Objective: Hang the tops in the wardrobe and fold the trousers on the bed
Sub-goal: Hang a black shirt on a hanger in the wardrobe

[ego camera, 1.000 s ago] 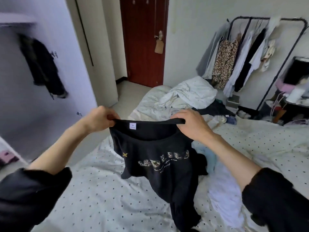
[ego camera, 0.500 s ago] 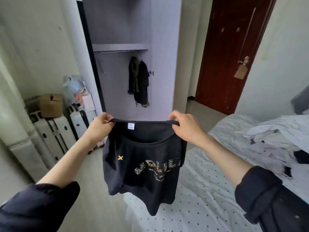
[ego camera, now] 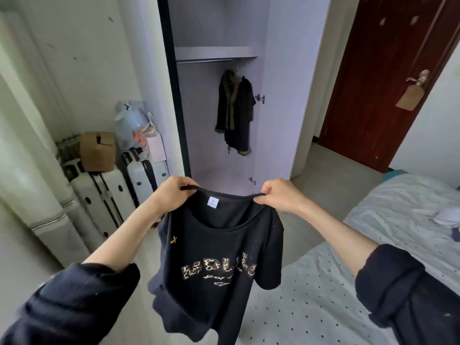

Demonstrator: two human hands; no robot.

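Black cotton printed top (ego camera: 219, 247) hangs below both my grips: left hand (ego camera: 171, 195) and right hand (ego camera: 280, 195) pinch its neckline. White open wardrobe's hanging rail (ego camera: 204, 61) lies straight ahead and above, equally near either hand.

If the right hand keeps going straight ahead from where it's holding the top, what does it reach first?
Probably nothing close by: ahead of the right hand, which grips the black top at the neckline, lies the open wardrobe, so likely its right inner wall or its floor. Depth is hard to judge.
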